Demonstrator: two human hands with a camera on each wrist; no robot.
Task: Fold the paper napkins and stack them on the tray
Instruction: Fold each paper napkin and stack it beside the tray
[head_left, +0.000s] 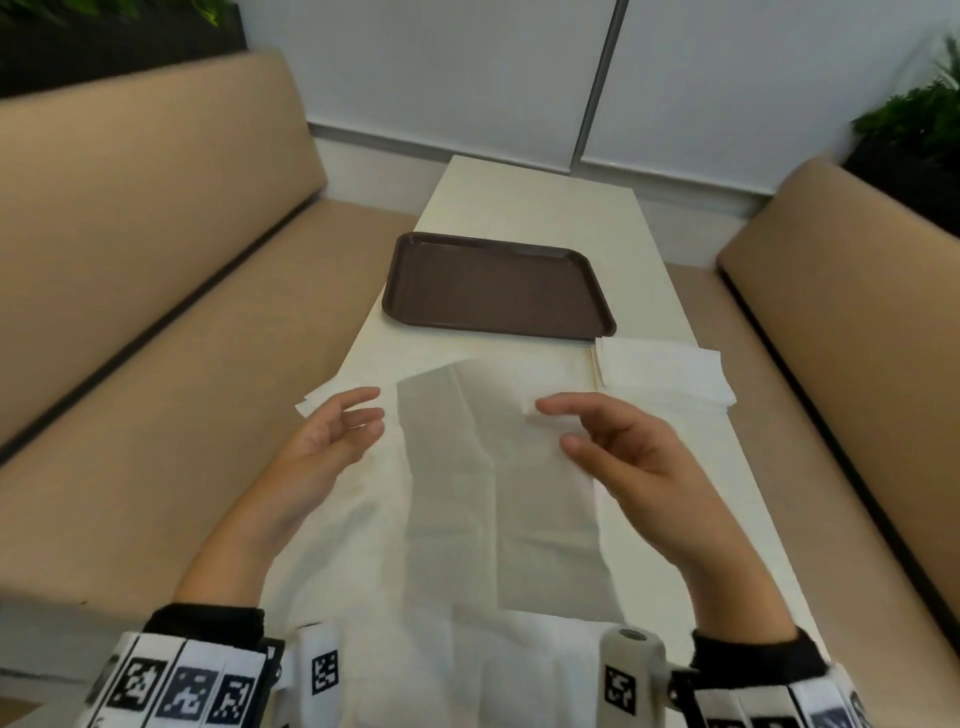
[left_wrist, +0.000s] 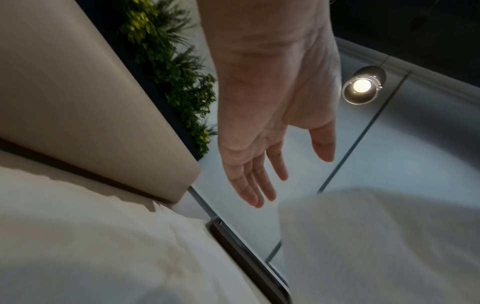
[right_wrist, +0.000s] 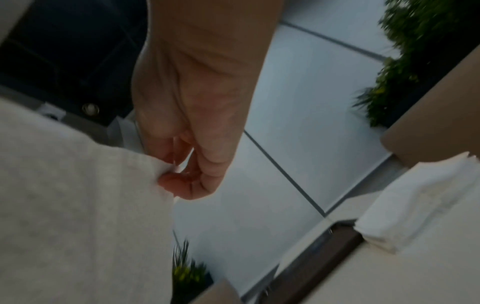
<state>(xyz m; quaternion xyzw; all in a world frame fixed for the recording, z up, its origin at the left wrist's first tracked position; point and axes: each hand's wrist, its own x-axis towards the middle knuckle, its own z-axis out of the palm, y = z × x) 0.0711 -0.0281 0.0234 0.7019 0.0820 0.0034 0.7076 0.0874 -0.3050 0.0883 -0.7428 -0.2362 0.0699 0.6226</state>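
Paper napkin (head_left: 493, 467): lay unfolded and partly lifted between both hands, long axis running away from the fingers toward the tray (head_left: 498, 280).
Right hand (head_left: 639, 457): thumb and fingertips pinched the napkin's far right corner, raised off the table (head_left: 519, 197).
Left hand (head_left: 322, 441): fingers loosely spread, holding nothing, just left of the napkin's far left corner; probably the nearer hand for that corner.
Tray: brown, bare, beyond the fingertips.
Stack (head_left: 670, 374): more napkins, beyond the right fingers, beside the tray.
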